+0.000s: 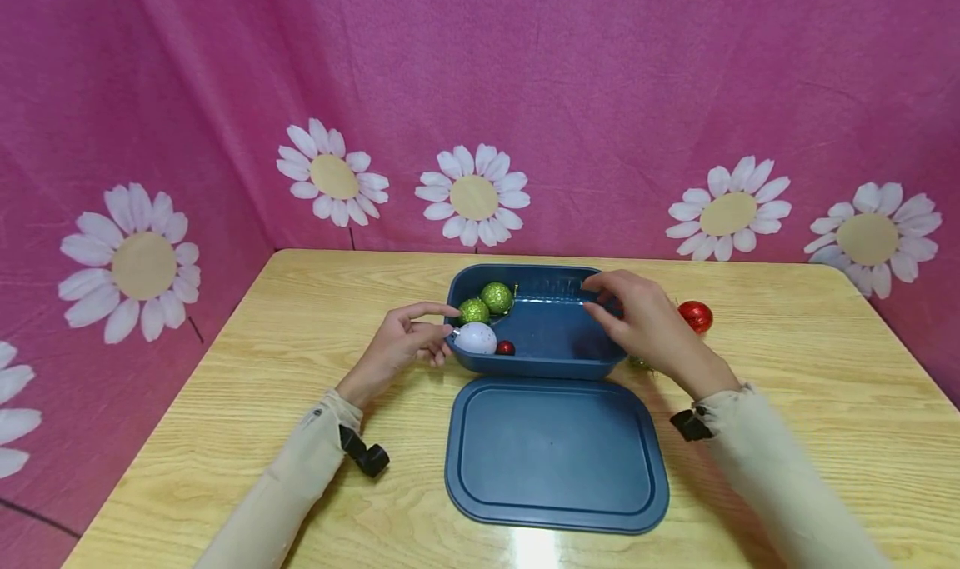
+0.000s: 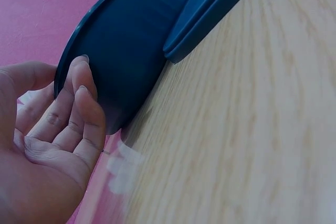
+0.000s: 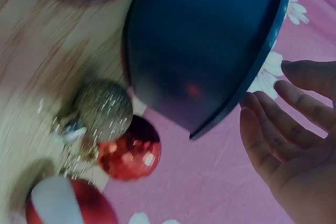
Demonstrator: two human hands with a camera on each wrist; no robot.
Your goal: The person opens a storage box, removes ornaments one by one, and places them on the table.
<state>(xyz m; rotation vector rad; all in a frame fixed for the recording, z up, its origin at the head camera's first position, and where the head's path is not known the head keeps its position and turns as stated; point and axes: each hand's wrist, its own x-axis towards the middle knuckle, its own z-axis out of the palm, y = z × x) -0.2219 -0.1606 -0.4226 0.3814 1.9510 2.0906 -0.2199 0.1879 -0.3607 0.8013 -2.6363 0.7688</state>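
A dark blue box (image 1: 540,367) holds two green glitter balls (image 1: 497,297), a white ornament (image 1: 477,339) with a silver cap, and a small red ball (image 1: 506,348). My left hand (image 1: 401,344) is at the box's left end, its thumb and index finger apart over the rim by the white ornament's cap. In the left wrist view, its other fingers (image 2: 79,85) bend loosely beside the outer wall. My right hand (image 1: 645,315) hovers at the box's right end, thumb and fingers spread, holding nothing. The right wrist view shows its fingertips (image 3: 249,100) near the rim.
A blue lid (image 1: 557,452) lies flat on the wooden table in front of the box. Right of the box are a shiny red ball (image 1: 695,316), a gold glitter ball (image 3: 105,109) and a red-and-white ornament (image 3: 63,203). A pink flowered cloth (image 1: 600,119) hangs behind.
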